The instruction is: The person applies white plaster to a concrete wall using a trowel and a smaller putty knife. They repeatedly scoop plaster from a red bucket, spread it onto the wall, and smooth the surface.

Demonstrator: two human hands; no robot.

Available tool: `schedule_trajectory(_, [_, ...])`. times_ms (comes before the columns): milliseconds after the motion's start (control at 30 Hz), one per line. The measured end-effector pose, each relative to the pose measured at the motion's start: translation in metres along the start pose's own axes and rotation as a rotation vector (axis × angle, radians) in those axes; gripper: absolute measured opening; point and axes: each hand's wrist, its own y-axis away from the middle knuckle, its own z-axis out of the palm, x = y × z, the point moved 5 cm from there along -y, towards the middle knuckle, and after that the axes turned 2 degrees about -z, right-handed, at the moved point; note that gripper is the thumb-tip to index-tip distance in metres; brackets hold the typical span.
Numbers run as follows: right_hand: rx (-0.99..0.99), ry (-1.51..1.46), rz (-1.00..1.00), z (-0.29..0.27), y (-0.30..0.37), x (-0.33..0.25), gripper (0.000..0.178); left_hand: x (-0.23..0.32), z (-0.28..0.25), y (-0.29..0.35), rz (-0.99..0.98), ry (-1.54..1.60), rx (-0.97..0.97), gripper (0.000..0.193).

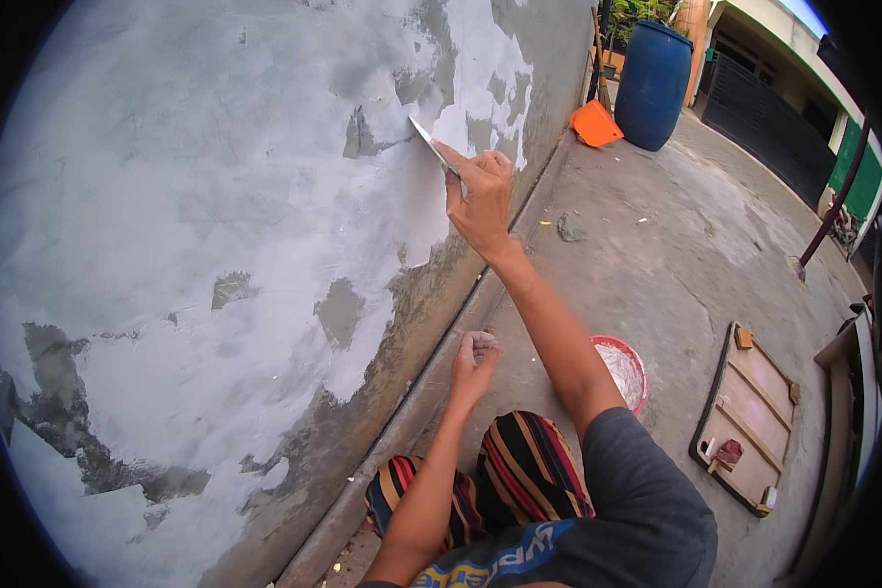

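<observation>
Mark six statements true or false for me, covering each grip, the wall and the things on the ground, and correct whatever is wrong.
1. The right grip holds a blade. True.
2. The left grip holds the blade too. False: the left grip is apart from it, lower down.
3. The tub has a red rim and white stuff inside. True.
4. The barrel is yellow. False: the barrel is blue.
5. The orange dustpan is beside the barrel. True.
6. The wall is white all over. False: grey patches show on the wall.
</observation>
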Motion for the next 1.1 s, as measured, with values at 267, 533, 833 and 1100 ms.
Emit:
schedule_trajectory(267, [0.097, 0.091, 0.170, -0.008, -0.006, 0.043, 0.044, -0.011, 0.003, -0.006, -0.018, -0.100, -0.092, 0.022])
schedule_trajectory(533, [0.127, 0.099, 0.140, 0.038, -0.004, 0.024, 0.051, -0.008, 0.004, -0.005, -0.040, -0.099, -0.083, 0.022])
schedule_trajectory(833, [-0.057, -0.051, 0.153, -0.015, -0.017, 0.071, 0.045, -0.015, 0.008, -0.009, -0.024, -0.059, -0.060, 0.021])
schedule_trajectory(1100, [0.095, -0.005, 0.033, 0.008, -0.037, 0.068, 0.047, -0.013, 0.007, -0.009, 0.001, -0.033, -0.032, 0.023])
